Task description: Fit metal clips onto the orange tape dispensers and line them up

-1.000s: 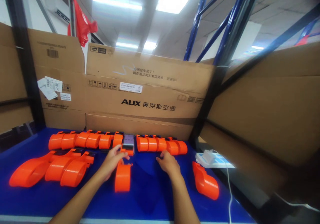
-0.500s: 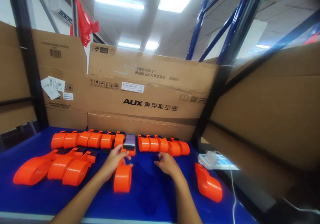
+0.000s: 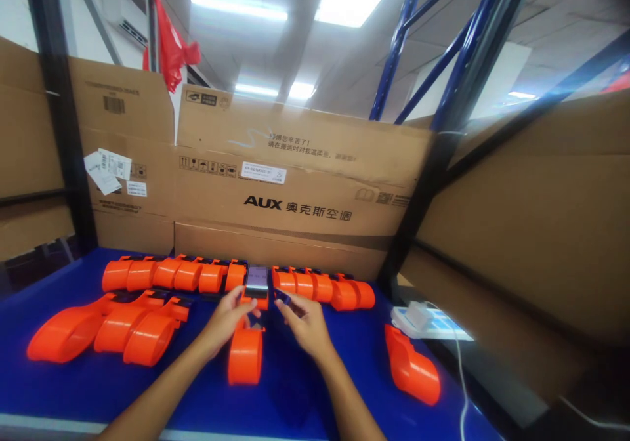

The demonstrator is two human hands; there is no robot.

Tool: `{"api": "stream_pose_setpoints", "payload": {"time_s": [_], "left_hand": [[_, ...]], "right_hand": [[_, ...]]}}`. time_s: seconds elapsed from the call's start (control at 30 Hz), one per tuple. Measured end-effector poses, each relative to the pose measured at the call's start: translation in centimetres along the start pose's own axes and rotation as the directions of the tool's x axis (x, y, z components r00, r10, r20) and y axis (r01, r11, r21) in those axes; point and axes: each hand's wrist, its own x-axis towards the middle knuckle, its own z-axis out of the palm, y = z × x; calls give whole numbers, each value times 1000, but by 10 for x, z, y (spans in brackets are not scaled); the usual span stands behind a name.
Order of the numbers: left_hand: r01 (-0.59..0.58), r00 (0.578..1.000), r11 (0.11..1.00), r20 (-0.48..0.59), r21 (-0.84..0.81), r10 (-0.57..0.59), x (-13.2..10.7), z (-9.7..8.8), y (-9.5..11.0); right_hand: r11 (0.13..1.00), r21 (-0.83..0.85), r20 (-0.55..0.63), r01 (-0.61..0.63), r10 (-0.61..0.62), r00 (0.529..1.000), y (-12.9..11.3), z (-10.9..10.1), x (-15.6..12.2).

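My left hand [image 3: 230,319] is closed about the upper end of an orange loop-shaped plastic piece [image 3: 245,357], whose wide band hangs toward me. A bit of grey shows at the top of that piece, partly covered by my fingers. Just to its right, my right hand [image 3: 306,321] pinches a small dark blue part [image 3: 282,296] between thumb and fingers. The two hands are close together but apart. Beyond them stands a phone-like device [image 3: 256,278] with a lit screen, in front of the cardboard, with an orange piece at its base.
Similar orange loops with dark ends line the back left [image 3: 187,275] and back right [image 3: 322,288]. Several more [image 3: 147,337] lie at the left, and one [image 3: 416,369] at the right. A power strip [image 3: 438,323] with a white cable sits on the right. Cardboard [image 3: 211,198] walls the blue tabletop [image 3: 197,401].
My right hand has moved left, toward my left hand, and a small dark blue part now shows in its fingers. The orange piece in my left hand has shifted slightly.
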Motion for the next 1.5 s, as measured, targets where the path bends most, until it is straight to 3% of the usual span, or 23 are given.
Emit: {"api": "stream_pose_setpoints", "payload": {"time_s": [0.13,0.4,0.7,0.9,1.23,1.5], "left_hand": [[-1,1000,1000,-2,-6,1,0,-1,-1],[-3,1000,1000,-20,-23,2,0,-2,-3],[-12,999,1000,-37,0,12,1,0,-1],[-26,1000,999,-15,23,27,1,-2,-5],[-17,1000,1000,21,-24,18,0,1,-2],[-13,994,1000,107,-25,16,-2,1,3]], "right_hand": [[994,-37,21,107,-106,994,-3,4,0],[982,-94,66,161,-155,986,-11,18,-5],[975,-206,-50,86,-98,994,-5,24,-12],[959,-244,51,145,-137,989,-13,19,-11],[954,-243,115,177,-153,981,-18,16,-12],[983,-124,155,133,-113,981,-18,15,-14]]}}
